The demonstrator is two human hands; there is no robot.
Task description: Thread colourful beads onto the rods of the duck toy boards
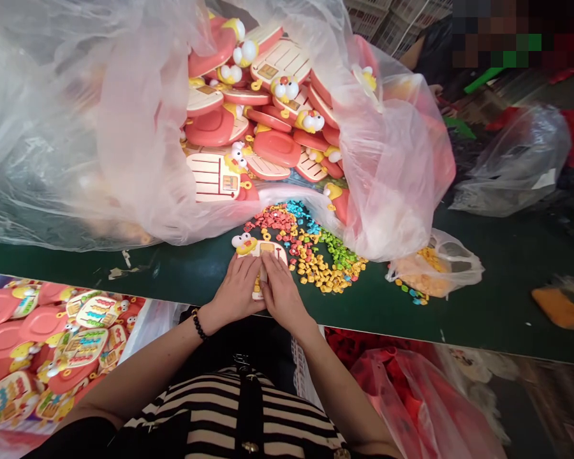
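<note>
A cream toy board [277, 250] with a yellow bird head and bulging white eyes lies at the near edge of the dark green table. My left hand [238, 287] grips its left part, fingers laid over the face. From the other side my right hand [284, 293] closes on the board, fingertips pressed near its middle. Both hands cover most of the slots, so any small piece beneath the fingers is hidden. Right beside the board spreads a pile of small plastic pieces: red [277, 218], blue [296, 207], green [338, 250] and yellow [318, 273].
Behind the pile, a large clear plastic bag [138, 127] gapes open, full of similar toy boards [277, 148]. A crate at lower left holds boards with coloured pieces fitted [86, 344]. A small bag of yellow pieces [423, 271] lies to the right. Another person is at upper right.
</note>
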